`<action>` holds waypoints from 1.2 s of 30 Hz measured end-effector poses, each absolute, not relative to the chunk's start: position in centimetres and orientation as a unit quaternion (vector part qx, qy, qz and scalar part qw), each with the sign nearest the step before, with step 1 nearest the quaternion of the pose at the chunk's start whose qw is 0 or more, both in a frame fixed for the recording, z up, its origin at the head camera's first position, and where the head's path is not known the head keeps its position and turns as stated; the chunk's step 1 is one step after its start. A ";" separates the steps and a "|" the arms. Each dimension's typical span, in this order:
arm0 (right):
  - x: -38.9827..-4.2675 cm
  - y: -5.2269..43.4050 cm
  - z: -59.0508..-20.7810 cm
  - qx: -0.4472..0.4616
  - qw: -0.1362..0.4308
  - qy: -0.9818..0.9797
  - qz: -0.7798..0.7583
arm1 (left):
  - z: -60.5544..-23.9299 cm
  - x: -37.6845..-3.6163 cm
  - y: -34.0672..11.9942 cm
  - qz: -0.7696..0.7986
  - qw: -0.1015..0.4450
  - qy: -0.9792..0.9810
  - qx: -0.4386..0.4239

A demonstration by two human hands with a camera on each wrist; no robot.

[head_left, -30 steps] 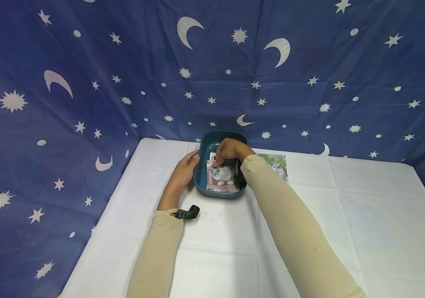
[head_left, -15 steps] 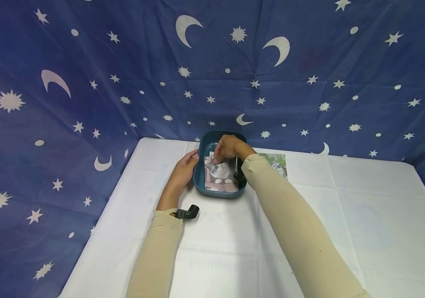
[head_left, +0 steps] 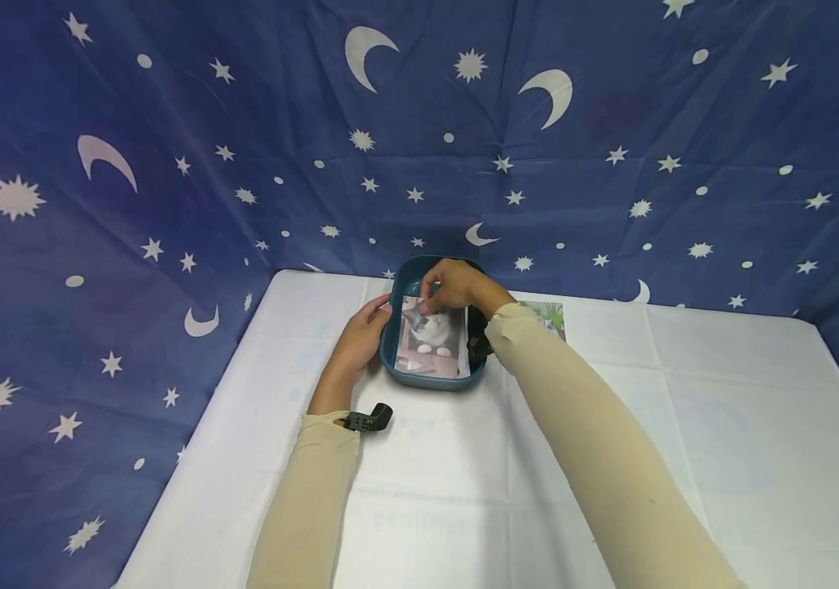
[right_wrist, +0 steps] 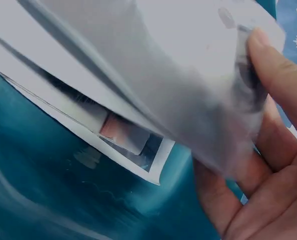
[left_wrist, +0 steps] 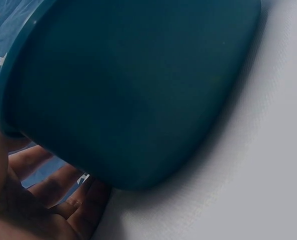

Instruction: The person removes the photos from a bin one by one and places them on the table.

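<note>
The star-and-moon blue cloth (head_left: 169, 147) fills the whole upper part of the head view, and below it the white table (head_left: 684, 425) spreads across the lower half. At the table's far edge, just above the middle of the frame, sits the teal tub (head_left: 427, 380); in my left wrist view its dark outer wall (left_wrist: 133, 90) takes up most of the frame. My left hand (head_left: 361, 339) lies against the tub's left side, fingers fairly straight and touching its wall, curled round nothing. My right hand (head_left: 456, 288) is over the tub's far end, pinching the top edge of a cat photo (head_left: 430, 343), which slopes up from the tub; in my right wrist view my thumb and fingers (right_wrist: 273, 75) nip the sheet's corner at the upper right, and more photos (right_wrist: 133, 145) lie beneath it on the tub floor. Another photo (head_left: 550, 317) lies flat on the table to the right of the tub, partly hidden behind my right sleeve (head_left: 581, 442). A small black wrist mount (head_left: 368, 420) shows at my left cuff.
</note>
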State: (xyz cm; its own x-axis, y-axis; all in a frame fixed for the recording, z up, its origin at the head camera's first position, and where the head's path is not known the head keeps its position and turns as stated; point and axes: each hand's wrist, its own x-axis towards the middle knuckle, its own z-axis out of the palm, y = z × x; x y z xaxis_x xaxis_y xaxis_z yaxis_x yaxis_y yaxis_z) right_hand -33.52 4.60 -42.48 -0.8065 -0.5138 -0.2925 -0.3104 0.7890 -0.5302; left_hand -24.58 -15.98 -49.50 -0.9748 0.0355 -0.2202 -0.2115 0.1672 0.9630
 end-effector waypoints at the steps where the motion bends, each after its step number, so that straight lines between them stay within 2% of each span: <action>1: -33.5 4.6 -42.4 -0.224 0.209 0.922 -0.238 | -49.5 -24.6 -16.0 0.644 0.095 0.757 -0.057; 9: -33.3 5.0 -41.8 -0.226 0.164 0.918 -0.282 | -49.5 -24.8 -15.9 0.654 0.093 0.749 -0.047; 17: -32.0 7.5 -37.4 -0.240 0.095 0.886 -0.385 | -49.4 -24.8 -15.7 0.657 0.094 0.747 -0.042; 24: -30.4 14.4 -35.5 -0.159 0.101 0.873 -0.449 | -49.2 -24.7 -15.8 0.640 0.093 0.761 -0.058; 31: -29.3 22.6 -37.7 -0.087 0.085 0.890 -0.441 | -49.4 -24.8 -15.7 0.634 0.096 0.765 -0.061; 36: -28.5 26.5 -39.2 -0.061 0.083 0.887 -0.451 | -49.4 -24.6 -15.8 0.630 0.097 0.768 -0.063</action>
